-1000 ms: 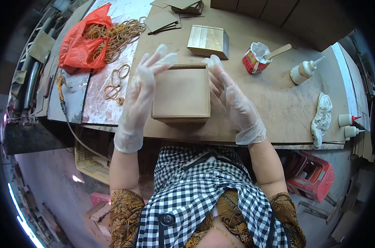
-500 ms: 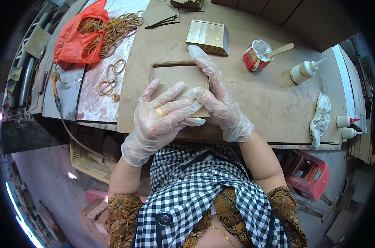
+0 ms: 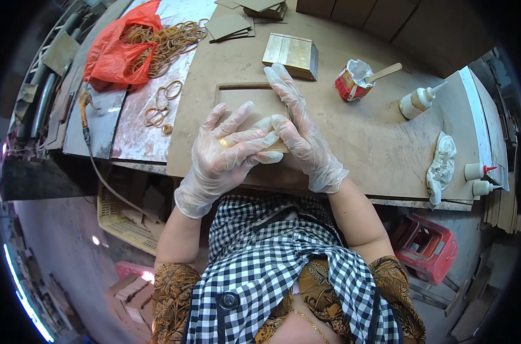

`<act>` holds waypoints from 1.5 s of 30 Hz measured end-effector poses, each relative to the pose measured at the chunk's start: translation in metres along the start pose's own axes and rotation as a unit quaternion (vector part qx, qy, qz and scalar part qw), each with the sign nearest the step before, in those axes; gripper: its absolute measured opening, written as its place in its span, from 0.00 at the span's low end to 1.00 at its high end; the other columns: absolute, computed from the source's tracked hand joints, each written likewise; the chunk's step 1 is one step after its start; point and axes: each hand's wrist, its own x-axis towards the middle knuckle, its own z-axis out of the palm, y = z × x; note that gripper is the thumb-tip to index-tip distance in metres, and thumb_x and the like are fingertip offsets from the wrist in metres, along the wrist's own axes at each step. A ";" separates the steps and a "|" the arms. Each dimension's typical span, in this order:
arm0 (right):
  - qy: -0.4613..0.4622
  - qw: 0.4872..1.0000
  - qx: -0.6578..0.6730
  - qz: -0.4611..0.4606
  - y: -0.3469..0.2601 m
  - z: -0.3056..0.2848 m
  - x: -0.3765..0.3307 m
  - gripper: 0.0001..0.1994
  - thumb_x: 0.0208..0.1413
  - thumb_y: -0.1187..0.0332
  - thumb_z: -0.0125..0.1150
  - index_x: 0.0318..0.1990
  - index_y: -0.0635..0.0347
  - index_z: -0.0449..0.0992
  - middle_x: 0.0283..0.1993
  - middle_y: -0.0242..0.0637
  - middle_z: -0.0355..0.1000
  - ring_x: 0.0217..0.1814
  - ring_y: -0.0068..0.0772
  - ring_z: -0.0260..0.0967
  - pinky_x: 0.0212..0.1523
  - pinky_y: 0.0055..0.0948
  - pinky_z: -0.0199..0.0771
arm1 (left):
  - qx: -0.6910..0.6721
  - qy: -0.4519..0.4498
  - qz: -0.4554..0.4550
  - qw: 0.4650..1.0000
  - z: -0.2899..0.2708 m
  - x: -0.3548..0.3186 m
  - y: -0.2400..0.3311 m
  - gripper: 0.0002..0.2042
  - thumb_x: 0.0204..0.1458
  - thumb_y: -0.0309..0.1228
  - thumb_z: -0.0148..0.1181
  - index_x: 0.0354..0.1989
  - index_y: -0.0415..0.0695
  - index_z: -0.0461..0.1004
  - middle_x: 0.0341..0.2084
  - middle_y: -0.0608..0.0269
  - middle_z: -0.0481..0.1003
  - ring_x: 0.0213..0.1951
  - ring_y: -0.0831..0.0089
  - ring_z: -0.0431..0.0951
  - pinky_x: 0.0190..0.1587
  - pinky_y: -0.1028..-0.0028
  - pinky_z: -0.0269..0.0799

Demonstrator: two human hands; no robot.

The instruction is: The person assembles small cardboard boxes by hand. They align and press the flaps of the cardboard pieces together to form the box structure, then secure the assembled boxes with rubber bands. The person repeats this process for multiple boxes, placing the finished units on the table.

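A shallow square tray-like frame with thin raised brown edges lies on the worktable in front of me. Both hands wear clear, thin plastic gloves. My left hand has its fingers spread over the frame's near part, their tips toward its near right corner. Along the frame's right edge rests my right hand, fingers stretched forward and thumb toward the left fingertips. The two hands almost meet at that corner, which they partly cover. Just beyond the right fingertips stands a neat stack of flat pale panels.
Rubber bands spill from a red plastic bag at the far left. On the right are a red tub with a wooden stick, a glue bottle, a crumpled glove and small bottles. A red stool stands below.
The whole view has shifted slightly. My hands keep nearly the same pose at the frame's right side; the right fingers show a little more apart at their tips.
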 end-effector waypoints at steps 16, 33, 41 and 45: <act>-0.016 0.995 0.042 0.094 -0.001 -0.023 -0.016 0.36 0.71 0.51 0.42 0.76 0.61 0.39 0.81 0.40 0.35 0.82 0.35 0.30 0.77 0.33 0.31 | -0.363 0.007 -0.257 0.896 -0.020 -0.054 -0.048 0.57 0.34 0.46 0.81 0.73 0.44 0.52 0.72 0.52 0.53 0.73 0.62 0.51 0.74 0.61 0.44; -0.123 0.841 0.020 0.527 -0.053 -0.081 0.005 0.38 0.65 0.34 0.35 0.40 0.65 0.78 0.22 0.44 0.76 0.17 0.30 0.73 0.19 0.26 0.69 | -0.520 -0.167 -0.571 0.613 -0.040 0.036 -0.013 0.33 0.66 0.57 0.40 0.48 0.31 0.71 0.22 0.52 0.76 0.15 0.65 0.76 0.19 0.71 0.76; -0.166 0.791 -0.263 0.527 -0.061 -0.090 -0.022 0.33 0.66 0.42 0.37 0.35 0.63 0.81 0.18 0.47 0.76 0.22 0.40 0.78 0.31 0.36 0.78 | -0.422 -0.272 -0.603 0.620 -0.009 0.046 -0.015 0.40 0.60 0.65 0.41 0.38 0.30 0.72 0.13 0.51 0.74 0.17 0.61 0.78 0.20 0.73 0.73; 0.013 0.845 -0.299 0.443 -0.062 -0.097 -0.038 0.26 0.67 0.49 0.45 0.34 0.61 0.84 0.19 0.42 0.76 0.25 0.39 0.79 0.34 0.37 0.76 | -0.373 -0.163 -0.552 0.728 -0.017 0.045 -0.011 0.30 0.65 0.54 0.47 0.34 0.31 0.73 0.12 0.54 0.73 0.14 0.68 0.75 0.23 0.73 0.72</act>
